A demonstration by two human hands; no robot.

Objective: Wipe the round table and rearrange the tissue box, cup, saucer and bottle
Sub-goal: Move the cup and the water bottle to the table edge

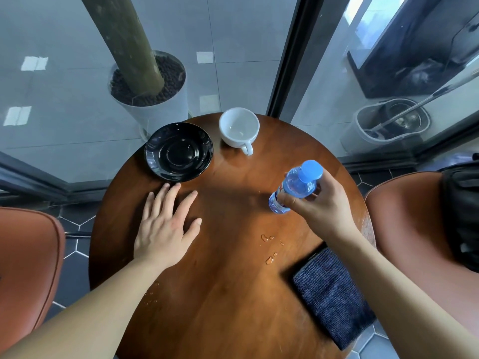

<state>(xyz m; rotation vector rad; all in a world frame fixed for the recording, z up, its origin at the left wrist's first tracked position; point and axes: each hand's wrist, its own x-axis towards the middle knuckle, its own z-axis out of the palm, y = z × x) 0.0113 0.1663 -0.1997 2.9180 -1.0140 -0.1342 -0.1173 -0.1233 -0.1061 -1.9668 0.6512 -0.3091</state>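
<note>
A folded dark cloth (334, 296) lies on the counter (220, 294) just beside the right forearm, the right hand (318, 203) grips the bottle (295, 187), the left hand (166, 224) rests flat with fingers spread, fingertips near the black saucer (178, 151), and the white cup (239, 128) stands beyond.

glossy black saucer (178, 152), plain white cup (239, 127), clear bottle (294, 189) with a bright blue cap, warm reddish-brown wood-grain table (228, 281), dark blue ribbed cloth (334, 296), rust-orange chairs (404, 216), white planter (155, 110), black hexagon floor tiles
</note>
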